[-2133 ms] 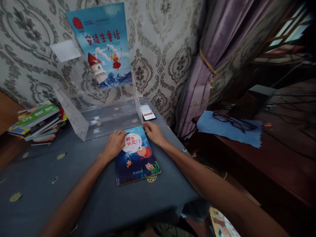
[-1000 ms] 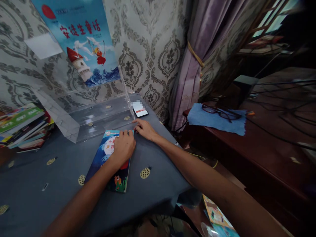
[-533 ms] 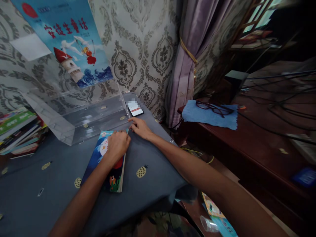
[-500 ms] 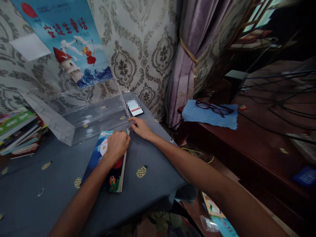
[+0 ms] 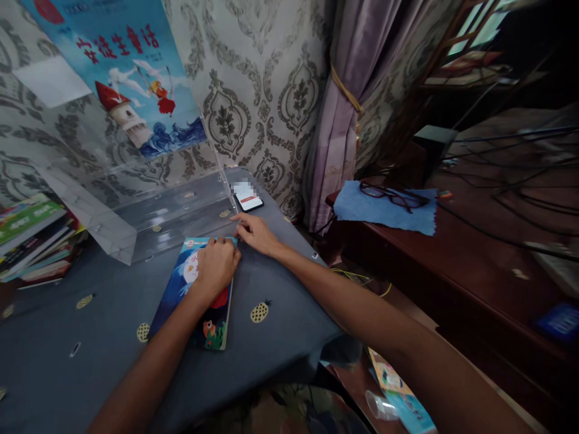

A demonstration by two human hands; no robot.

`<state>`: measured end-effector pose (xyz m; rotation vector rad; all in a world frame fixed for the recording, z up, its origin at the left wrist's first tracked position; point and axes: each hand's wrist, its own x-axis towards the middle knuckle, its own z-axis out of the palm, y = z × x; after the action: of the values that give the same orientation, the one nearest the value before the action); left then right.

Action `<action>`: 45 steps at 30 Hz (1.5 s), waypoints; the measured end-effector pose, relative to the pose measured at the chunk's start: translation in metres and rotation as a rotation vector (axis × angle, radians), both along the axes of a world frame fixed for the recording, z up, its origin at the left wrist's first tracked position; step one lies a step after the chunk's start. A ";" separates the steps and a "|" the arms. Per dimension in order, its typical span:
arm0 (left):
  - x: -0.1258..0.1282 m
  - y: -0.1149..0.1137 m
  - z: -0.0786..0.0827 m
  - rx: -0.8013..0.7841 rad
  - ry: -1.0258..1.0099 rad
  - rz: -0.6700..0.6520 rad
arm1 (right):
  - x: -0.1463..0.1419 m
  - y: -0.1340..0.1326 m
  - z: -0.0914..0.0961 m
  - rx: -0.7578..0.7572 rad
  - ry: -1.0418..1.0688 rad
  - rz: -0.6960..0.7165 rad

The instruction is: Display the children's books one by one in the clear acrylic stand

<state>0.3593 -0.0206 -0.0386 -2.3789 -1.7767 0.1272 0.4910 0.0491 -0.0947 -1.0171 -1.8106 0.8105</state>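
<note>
A blue picture book [image 5: 183, 301] with cartoon fish lies tilted on the grey-blue tablecloth [image 5: 90, 374]. My left hand [image 5: 216, 265] rests on the book's upper right part, its fingers curled over the top edge. My right hand [image 5: 256, 234] is at the book's top right corner, fingertips pressed together against it. Just beyond both hands stands a clear acrylic book stand [image 5: 172, 211]. A larger blue storybook [image 5: 131, 78] leans upright in it.
A phone [image 5: 248, 199] lies right of the stand. A stack of books [image 5: 31, 235] sits at the far left. Glasses [image 5: 389, 194] lie on a blue cloth [image 5: 384, 211] on the dark side table. A purple curtain [image 5: 339, 90] hangs behind.
The picture book has turned and slid left since two seconds ago, and my left hand has moved onto its upper right part. Over the last half second almost nothing has shifted.
</note>
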 end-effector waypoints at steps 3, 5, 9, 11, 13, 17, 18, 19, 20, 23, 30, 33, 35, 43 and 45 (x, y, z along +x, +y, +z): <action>-0.001 0.000 -0.003 -0.002 -0.001 -0.022 | 0.001 -0.001 0.000 0.010 -0.108 0.021; -0.011 0.000 -0.002 -0.037 -0.024 -0.067 | 0.001 -0.002 0.001 0.015 -0.148 0.013; -0.066 -0.008 0.005 -0.285 -0.177 -0.316 | 0.001 -0.004 0.005 0.014 -0.189 -0.004; -0.101 -0.021 0.008 -0.445 -0.236 -0.386 | 0.001 -0.006 0.007 0.018 -0.216 -0.024; -0.129 -0.038 0.009 -0.547 -0.227 -0.404 | 0.000 -0.007 0.008 0.024 -0.241 -0.048; -0.145 -0.069 0.000 -0.516 -0.179 -0.358 | -0.001 -0.009 0.007 0.047 -0.257 -0.048; -0.142 -0.074 -0.004 -0.483 -0.176 -0.346 | -0.001 -0.009 0.006 0.053 -0.257 -0.036; -0.138 -0.077 -0.008 -0.449 -0.176 -0.339 | -0.001 -0.009 0.005 0.060 -0.258 -0.018; -0.133 -0.079 -0.011 -0.418 -0.176 -0.335 | -0.002 -0.008 0.004 0.069 -0.257 0.006; -0.120 -0.079 -0.017 -0.365 -0.165 -0.336 | -0.003 -0.007 -0.001 0.100 -0.255 0.089; -0.092 -0.078 -0.024 -0.256 -0.109 -0.312 | -0.001 0.000 -0.010 0.129 -0.308 0.138; -0.081 -0.077 -0.030 -0.221 -0.093 -0.296 | 0.000 0.002 -0.011 0.121 -0.300 0.140; -0.078 -0.076 -0.031 -0.201 -0.101 -0.290 | 0.000 0.003 -0.012 0.125 -0.288 0.137; -0.081 -0.052 -0.011 -0.228 -0.229 -0.349 | 0.001 0.001 -0.010 0.120 -0.283 0.141; -0.080 -0.030 -0.010 -0.205 -0.299 -0.355 | 0.001 0.000 -0.009 0.116 -0.274 0.146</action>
<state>0.2792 -0.0510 -0.0481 -2.9519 -1.4729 -0.1039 0.4924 0.0492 -0.1039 -0.9663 -2.1599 0.6680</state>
